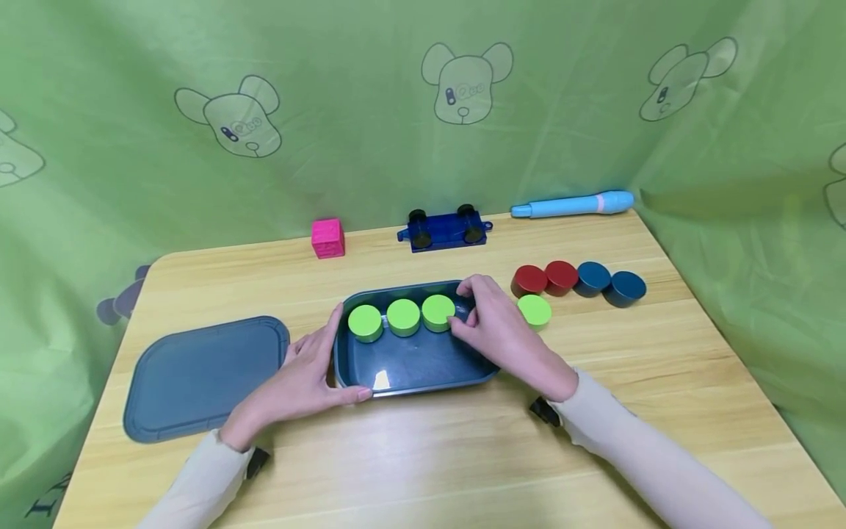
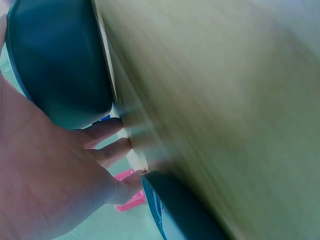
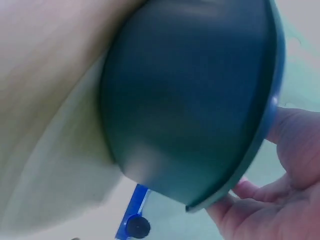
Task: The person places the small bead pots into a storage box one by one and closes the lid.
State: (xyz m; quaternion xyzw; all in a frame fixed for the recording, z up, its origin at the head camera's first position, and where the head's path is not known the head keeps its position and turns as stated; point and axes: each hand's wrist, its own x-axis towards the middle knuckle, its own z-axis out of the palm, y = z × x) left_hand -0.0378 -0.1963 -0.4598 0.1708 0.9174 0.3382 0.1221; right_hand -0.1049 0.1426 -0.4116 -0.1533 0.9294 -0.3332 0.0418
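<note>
- Left hand (image 1: pixel 311 367) spread along the tray (image 1: pixel 410 364)'s left end, thumb on near rim, not clenched.
- Right hand (image 1: pixel 496 323) arched over the tray's right end, thumb at edge of the rightmost green disc (image 1: pixel 438 311); can't tell if grasped or released.
- Three green discs sit in a row inside the tray, toward its far wall.
- Risk: sideways thumb push likely knocks that disc into the middle one (image 1: pixel 403 316), spoiling the row.
- Risk: left hand pressing the near rim too hard could tip or slide the tray.
- Risk: right forearm swinging back may brush the outside green disc (image 1: pixel 535 311), shoving it toward the red discs (image 1: pixel 530 279).
</note>
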